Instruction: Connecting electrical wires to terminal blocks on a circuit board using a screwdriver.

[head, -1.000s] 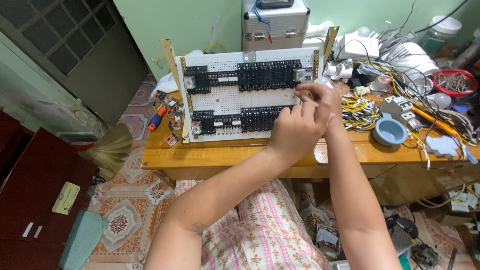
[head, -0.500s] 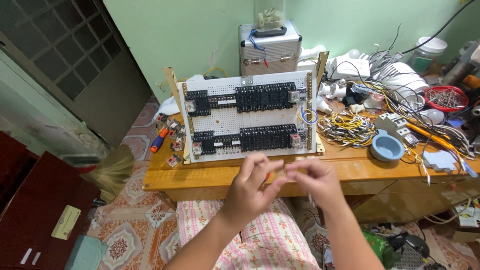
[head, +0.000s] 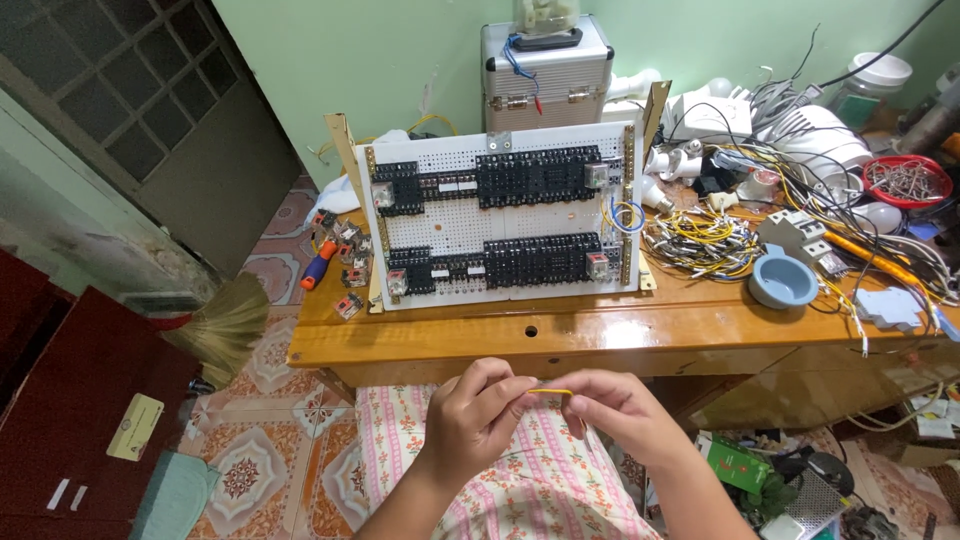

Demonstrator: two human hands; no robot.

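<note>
The fingers of the left hand point(head: 478, 415) and of the right hand point(head: 612, 408) are both pinched shut on a short yellow wire point(head: 551, 391), one hand at each end, so the wire spans the small gap between them. Its long axis runs nearly level from left to right, across the person's view, and it hangs over the lap, above a floral pink garment point(head: 520, 470), just below and in front of the near edge of the wooden tabletop point(head: 560, 335). Neither hand is plainly nearer: the left thumb and forefinger clamp the left tip, the right thumb and forefinger clamp the right tip, and the remaining fingers curl loosely beneath. Beyond the hands, well apart and higher in view, a white perforated panel point(head: 505, 225) stands tilted back on the tabletop, carrying two rows of black terminal blocks point(head: 535, 262), with a small loop of blue wire point(head: 627, 216) near its right edge. To the right of the panel lies a tangle of yellow wires point(head: 700, 240), then a blue bowl point(head: 782, 280) and a red bowl of screws point(head: 908, 180) farther back. Left of the panel sit an orange-handled screwdriver point(head: 318, 265) and several small loose parts. A metal case point(head: 548, 70) stands behind. Nothing lies between the hands and the panel but the table edge.
</note>
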